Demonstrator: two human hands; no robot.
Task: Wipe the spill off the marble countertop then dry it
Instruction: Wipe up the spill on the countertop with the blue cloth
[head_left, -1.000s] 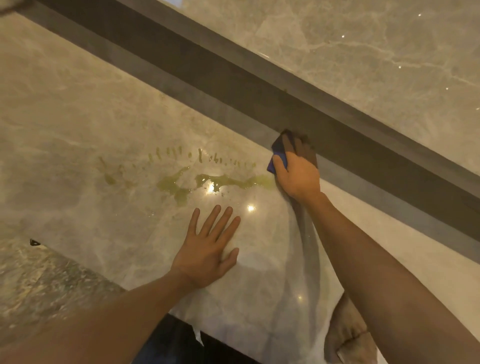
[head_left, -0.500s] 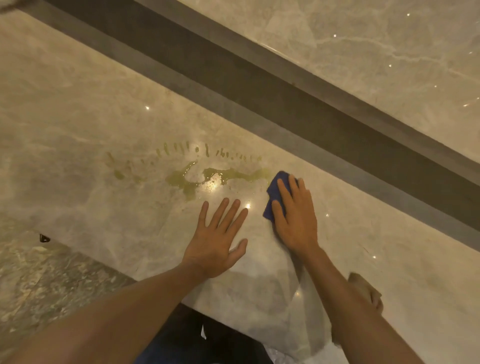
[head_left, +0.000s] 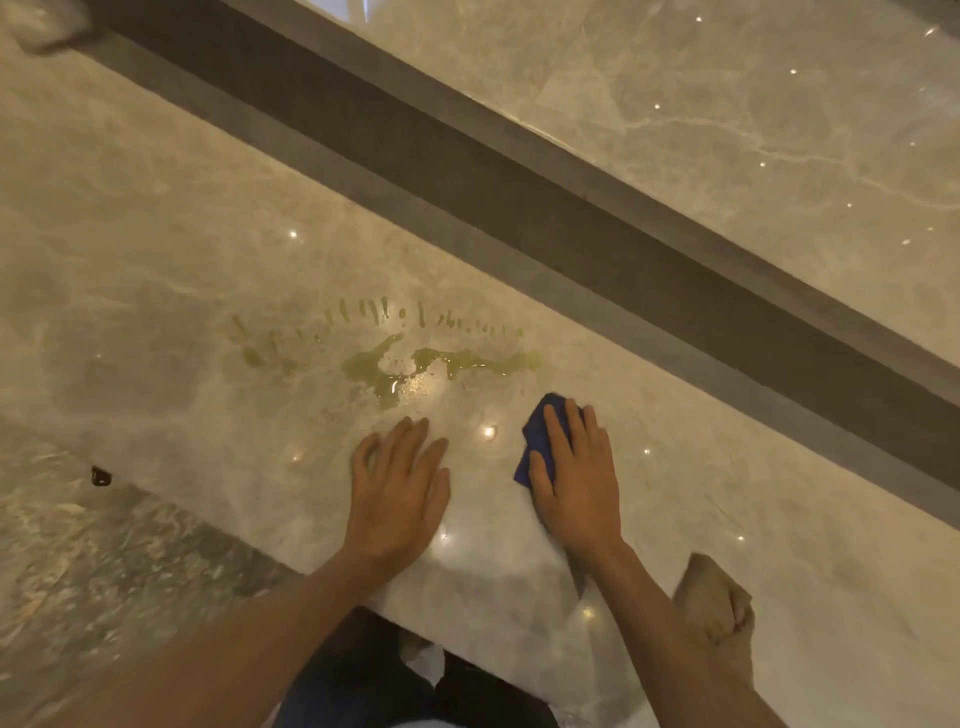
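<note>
A yellow-green spill (head_left: 441, 364) lies on the beige marble countertop (head_left: 156, 260), with thin streaks fanned above it. My right hand (head_left: 576, 478) presses flat on a dark blue cloth (head_left: 537, 441), just below and right of the spill's right end. Only the cloth's left part shows from under the fingers. My left hand (head_left: 400, 488) rests palm down on the marble below the spill, fingers close together, holding nothing.
A beige crumpled cloth (head_left: 719, 608) lies on the counter right of my right forearm. A dark recessed strip (head_left: 571, 223) runs diagonally behind the counter, with a marble wall (head_left: 727, 104) above. The counter's front edge drops to a mottled floor (head_left: 104, 571).
My right hand has slid the blue cloth from the dark strip back toward me to just below the spill's right end. My left hand's fingers have drawn together.
</note>
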